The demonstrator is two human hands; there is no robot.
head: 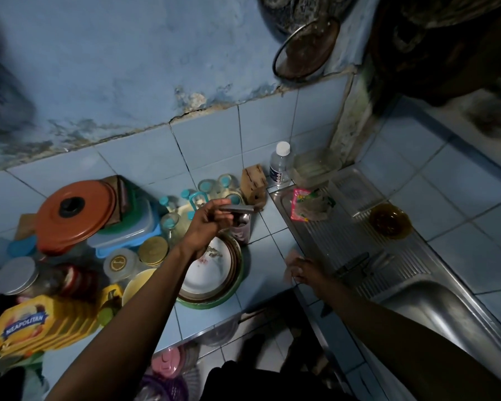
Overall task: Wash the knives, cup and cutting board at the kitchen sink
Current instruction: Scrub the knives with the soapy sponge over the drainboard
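Tiled counter beside sink drainboard (388,244): left hand (211,219) grasps knife (237,209), long axis toward knife block (253,183) just beyond; right hand (301,270) rests loosely, empty, at drainboard edge.

A knife (237,209) is held level above the desk (261,267), blade toward the wooden block (253,183); another knife (352,266), seemingly dark-handled, lies on the ribbed drainboard (388,250).

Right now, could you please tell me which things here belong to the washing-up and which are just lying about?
For the job: knife in the left hand; knives on the draining board by the right hand; sink.

Lying about: orange lid; plates; water bottle; knife block; brown bowl.
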